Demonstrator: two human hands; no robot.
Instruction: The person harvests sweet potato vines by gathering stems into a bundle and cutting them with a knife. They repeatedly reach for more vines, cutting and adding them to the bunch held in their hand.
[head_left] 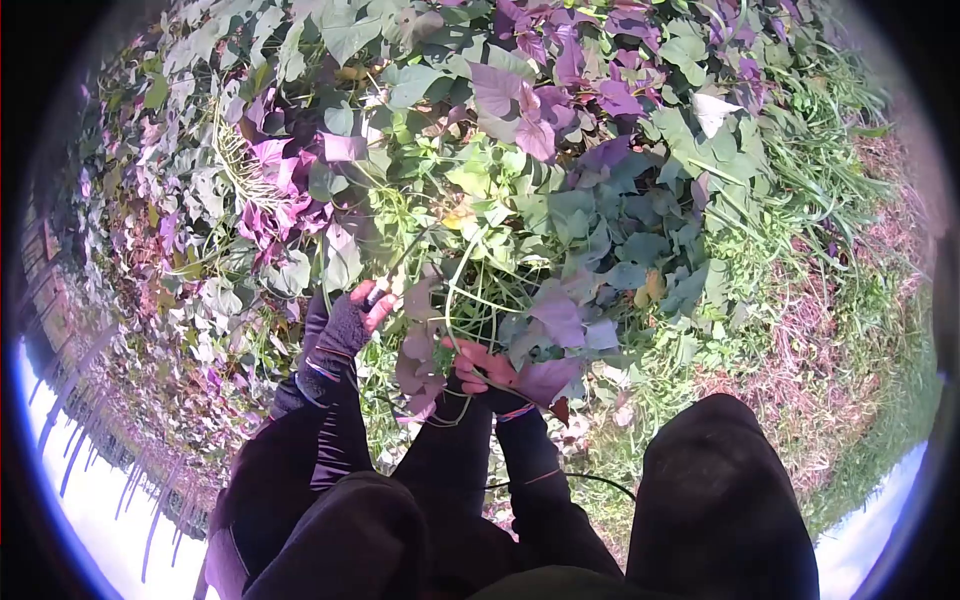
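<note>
My left hand (365, 308), in a dark fingerless glove, is at the edge of the leafy vines with its fingers curled. A small dark and pale thing shows at its fingertips, too small to name. To its right, my right hand (486, 370) has its bare fingers closed around a long, pale green vine stem (458, 278). The stem curves up from the fingers into the foliage. Broad purplish leaves (558, 315) hang just beside this hand. Thin bands circle both wrists.
Dense green and purple vine leaves (410, 85) spread ahead. A bunch of purple leaves (285, 185) with pale stems lies on them at upper left. Grass and dry straw (790, 330) cover the ground at right. My dark-clothed knees (722, 480) are in front.
</note>
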